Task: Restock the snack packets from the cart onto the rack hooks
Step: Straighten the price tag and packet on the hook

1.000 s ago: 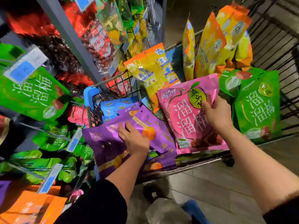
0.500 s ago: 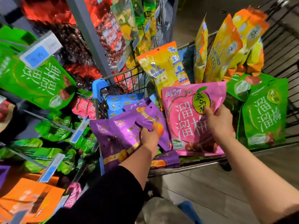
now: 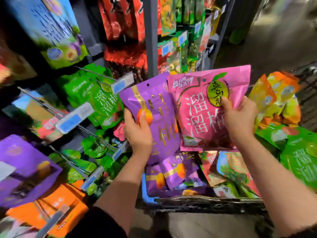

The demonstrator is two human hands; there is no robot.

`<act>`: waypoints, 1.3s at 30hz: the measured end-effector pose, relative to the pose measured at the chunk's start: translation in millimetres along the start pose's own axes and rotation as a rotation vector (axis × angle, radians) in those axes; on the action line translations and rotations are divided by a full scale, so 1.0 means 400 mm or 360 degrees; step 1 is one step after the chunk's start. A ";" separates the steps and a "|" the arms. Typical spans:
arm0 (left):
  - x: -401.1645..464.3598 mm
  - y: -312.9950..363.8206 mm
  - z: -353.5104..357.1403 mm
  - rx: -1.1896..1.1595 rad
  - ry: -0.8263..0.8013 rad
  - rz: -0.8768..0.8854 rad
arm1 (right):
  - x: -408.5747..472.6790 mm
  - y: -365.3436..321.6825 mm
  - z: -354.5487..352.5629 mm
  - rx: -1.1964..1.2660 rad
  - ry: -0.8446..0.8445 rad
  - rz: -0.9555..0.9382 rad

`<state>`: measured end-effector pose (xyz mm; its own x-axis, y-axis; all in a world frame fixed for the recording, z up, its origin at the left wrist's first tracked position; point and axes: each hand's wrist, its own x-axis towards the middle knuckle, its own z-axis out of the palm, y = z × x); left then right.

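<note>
My left hand (image 3: 137, 133) grips a purple snack packet (image 3: 157, 117) with gold lettering, held upright above the cart. Beside it, my right hand (image 3: 240, 117) grips a pink packet (image 3: 202, 107) with white characters, thumb on its green badge. Both packets are lifted in front of the rack's grey post (image 3: 151, 35). Below them the wire cart (image 3: 205, 201) holds more purple packets (image 3: 171, 174), green packets (image 3: 298, 152) and yellow-orange packets (image 3: 274, 100). Rack hooks (image 3: 96, 134) with blue price tags stick out at the left, carrying green packets (image 3: 96, 93).
The rack at the left also carries a purple packet (image 3: 25, 169), orange packets (image 3: 51, 213), red packets (image 3: 123, 19) and a blue-green packet (image 3: 51, 30). Grey floor (image 3: 205, 224) shows under the cart. The view is blurred by motion.
Both hands have lifted their packets up out of the cart toward the rack. The view has swung up and left, so the rack fills more of the frame.
</note>
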<state>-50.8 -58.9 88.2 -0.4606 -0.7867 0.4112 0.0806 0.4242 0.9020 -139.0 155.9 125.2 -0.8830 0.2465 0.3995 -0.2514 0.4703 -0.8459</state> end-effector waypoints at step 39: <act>0.410 0.695 -0.844 0.0237 0.0809 0.1073 | 0.067 -1.364 0.186 0.1460 -0.0788 -0.0228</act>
<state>194.6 -221.4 450.9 0.0990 -0.4353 0.8948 0.0614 0.9002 0.4312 -55.0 -156.9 571.1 -0.8325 -0.2321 0.5030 -0.3874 -0.4053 -0.8281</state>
